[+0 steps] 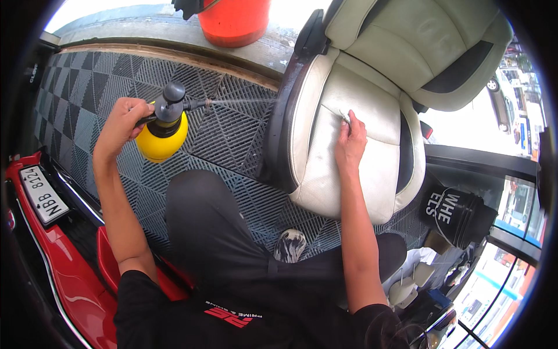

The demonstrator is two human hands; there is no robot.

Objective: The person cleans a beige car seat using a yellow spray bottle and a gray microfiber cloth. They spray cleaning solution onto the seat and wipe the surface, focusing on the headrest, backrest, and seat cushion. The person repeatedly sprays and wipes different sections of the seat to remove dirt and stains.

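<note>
My left hand (pixel 124 126) grips the handle of a yellow pump sprayer (pixel 161 139) with a dark pump knob on top. A thin jet of liquid leaves its nozzle (pixel 200 104) towards the side of a cream leather car seat (pixel 329 152). My right hand (pixel 352 144) is over the seat cushion, fingertips pinched around a small whitish thing (pixel 345 117), mostly hidden; I cannot tell what it is. The cushion shows greyish marks and a shiny patch. The seat stands off any car, its reclined backrest (pixel 405 43) at the upper right.
Interlocking grey floor tiles (pixel 231 122) lie under the seat. An orange-red bucket (pixel 235 22) stands beyond the raised sill. A red car (pixel 65 270) with a number plate is close on the left. At right are a lettered black bucket (pixel 457 216) and glass panes (pixel 488 296).
</note>
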